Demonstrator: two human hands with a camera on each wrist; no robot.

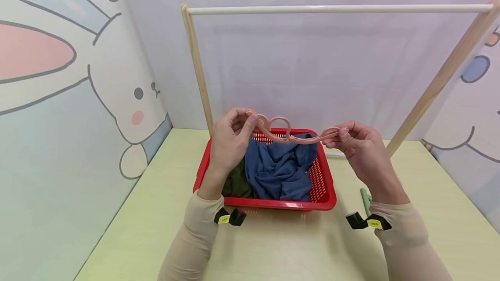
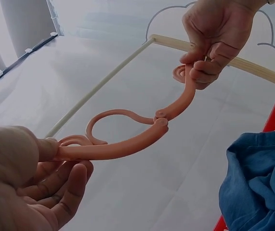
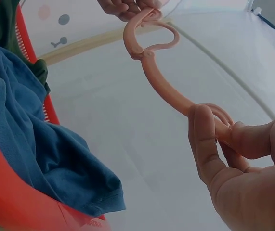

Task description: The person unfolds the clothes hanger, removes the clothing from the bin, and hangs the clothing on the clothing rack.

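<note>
A pink folding clothes hanger [image 1: 308, 141] is stretched out between both hands above the basket, with its hook at the middle joint. My left hand [image 1: 229, 138] pinches one end between thumb and fingers. At the other end, my right hand [image 1: 365, 148] pinches the tip the same way. In the left wrist view the hanger's hinged arms [image 2: 127, 148] meet at a central joint. Below lies blue cloth [image 1: 281, 170] beside dark green cloth [image 1: 237, 181] in a red basket [image 1: 273, 204]; neither hand touches the cloth.
Behind the basket stands a rack with a white bar [image 1: 336, 9] and wooden posts [image 1: 441, 81]. A light green object [image 1: 366, 198] lies on the table [image 1: 156, 211], partly hidden by the right wrist. Walls with rabbit drawings enclose the table's sides.
</note>
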